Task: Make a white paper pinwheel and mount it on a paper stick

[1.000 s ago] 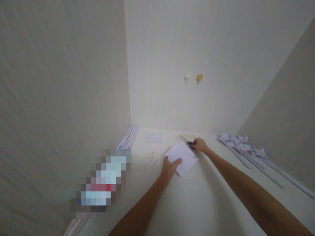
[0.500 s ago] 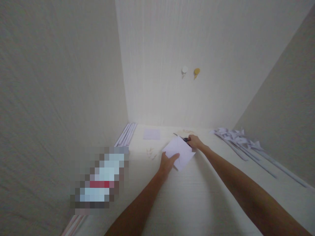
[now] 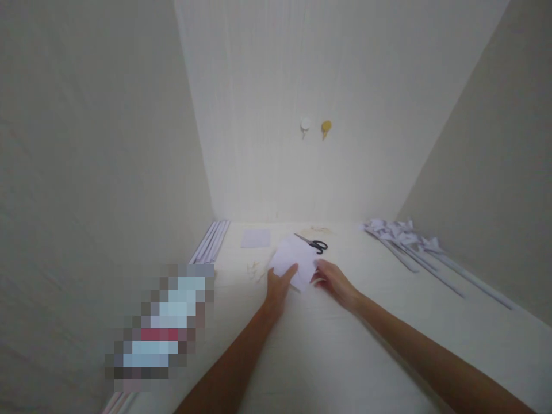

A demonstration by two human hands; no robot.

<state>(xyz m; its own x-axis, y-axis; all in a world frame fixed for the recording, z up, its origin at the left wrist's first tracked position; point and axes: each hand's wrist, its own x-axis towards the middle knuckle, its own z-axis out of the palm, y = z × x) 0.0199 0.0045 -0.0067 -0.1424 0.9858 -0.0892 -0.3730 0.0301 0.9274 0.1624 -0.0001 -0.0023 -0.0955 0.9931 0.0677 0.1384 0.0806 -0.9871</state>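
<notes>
My left hand [image 3: 279, 287] grips a white paper square [image 3: 297, 261] by its near left side, thumb on top and the other fingers underneath. The paper is tilted above the tabletop and seems to have cuts or creases, too faint to trace. At the paper's right edge, my right hand [image 3: 336, 283] has its fingers curled against it, slightly blurred. Just behind the paper lie black-handled scissors [image 3: 317, 245], blades pointing left and handles apart; no hand is on them.
Another white paper square [image 3: 256, 238] lies back left. Thin beige bits [image 3: 253, 270] lie left of the hands, more [image 3: 319, 230] behind the scissors. Rolled paper sticks [image 3: 211, 241] line the left wall. Paper pinwheels [image 3: 401, 236] on sticks rest at right. Two hooks [image 3: 326, 126] hang on the wall.
My right hand has let go of the scissors, now lying on the table, and come to the paper's right edge. The left hand still holds the paper. The view has shifted slightly.
</notes>
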